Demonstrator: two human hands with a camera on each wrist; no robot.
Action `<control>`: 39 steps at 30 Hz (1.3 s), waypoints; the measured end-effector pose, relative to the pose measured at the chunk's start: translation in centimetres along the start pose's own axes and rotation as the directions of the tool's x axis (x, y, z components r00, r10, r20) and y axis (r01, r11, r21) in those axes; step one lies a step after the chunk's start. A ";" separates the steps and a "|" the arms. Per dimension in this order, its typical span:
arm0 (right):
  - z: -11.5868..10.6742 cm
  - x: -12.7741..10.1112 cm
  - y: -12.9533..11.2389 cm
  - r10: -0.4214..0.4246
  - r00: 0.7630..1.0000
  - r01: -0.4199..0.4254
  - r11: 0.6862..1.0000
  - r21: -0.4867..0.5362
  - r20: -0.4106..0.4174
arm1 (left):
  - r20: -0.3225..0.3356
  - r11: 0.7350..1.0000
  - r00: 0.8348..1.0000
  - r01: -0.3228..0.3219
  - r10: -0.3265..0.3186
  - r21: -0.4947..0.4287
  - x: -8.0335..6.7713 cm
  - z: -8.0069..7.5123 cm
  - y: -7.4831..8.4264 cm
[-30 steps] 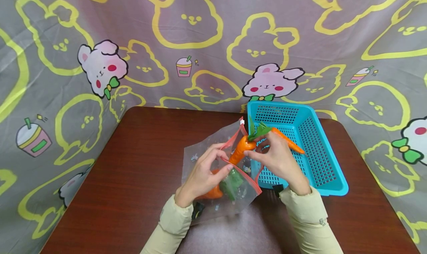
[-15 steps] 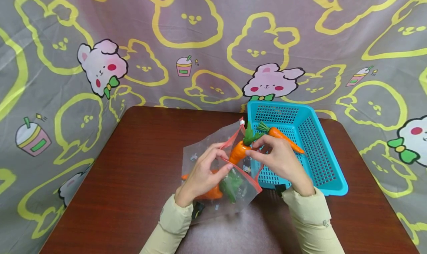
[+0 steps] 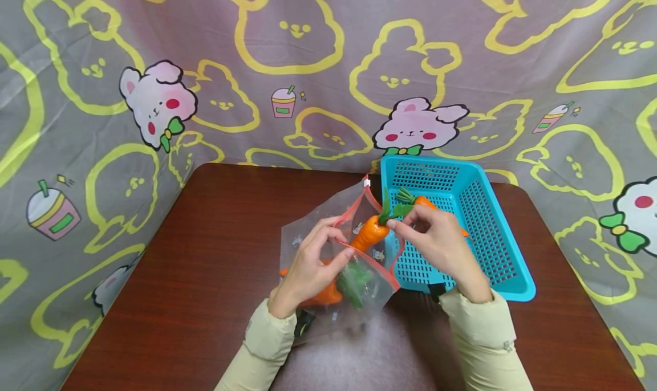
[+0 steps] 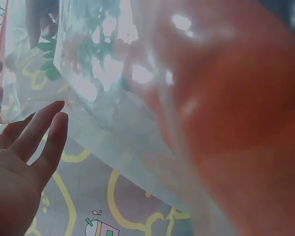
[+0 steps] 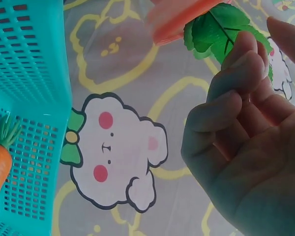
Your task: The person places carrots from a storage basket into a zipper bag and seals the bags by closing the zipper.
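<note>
Carrot [image 3: 367, 232], half inside the mouth of a clear zip bag [image 3: 328, 248], pinched by its green leaves in right hand [image 3: 441, 245] fingertips; left hand [image 3: 308, 268] pinches the bag's red rim open; risk: leaves slipping, carrot dropping onto table [image 3: 205, 254] beside blue basket [image 3: 505, 254].

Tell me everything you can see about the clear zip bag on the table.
The zip bag is clear soft plastic with a red zip strip along its open mouth. It lies on the brown table; the left hand pinches its rim. One carrot lies inside; another carrot, held by the right hand, is halfway through the mouth.
</note>
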State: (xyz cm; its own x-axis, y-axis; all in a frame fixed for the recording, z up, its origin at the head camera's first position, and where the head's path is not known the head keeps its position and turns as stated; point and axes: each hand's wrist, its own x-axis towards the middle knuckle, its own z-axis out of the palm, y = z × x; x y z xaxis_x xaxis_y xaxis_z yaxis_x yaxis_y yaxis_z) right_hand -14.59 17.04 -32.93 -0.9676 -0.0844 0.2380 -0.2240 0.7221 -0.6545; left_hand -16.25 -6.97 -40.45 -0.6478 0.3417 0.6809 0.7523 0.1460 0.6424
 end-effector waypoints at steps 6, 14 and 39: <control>-0.5 -0.3 0.0 0.031 0.995 -0.032 0.999 -0.009 -0.099 | -0.113 0.999 0.992 -0.047 0.048 0.007 0.4 0.0 -0.1; -0.7 -0.2 -0.1 0.022 0.986 -0.022 1.000 0.000 -0.165 | -0.155 0.999 0.987 -0.043 0.044 0.010 0.3 -0.1 -0.2; 0.0 0.4 -2.6 -0.290 0.938 0.341 0.867 -0.364 0.188 | -0.058 1.000 0.998 -0.022 0.021 -0.006 0.2 0.0 0.2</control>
State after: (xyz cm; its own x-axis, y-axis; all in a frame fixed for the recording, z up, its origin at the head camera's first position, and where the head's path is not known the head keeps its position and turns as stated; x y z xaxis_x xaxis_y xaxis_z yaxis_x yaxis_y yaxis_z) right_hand -14.38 15.16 -31.17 -0.8648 -0.4178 0.2785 -0.4816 0.8470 -0.2250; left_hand -16.23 -6.89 -40.18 -0.6374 0.2905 0.7137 0.7655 0.1328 0.6296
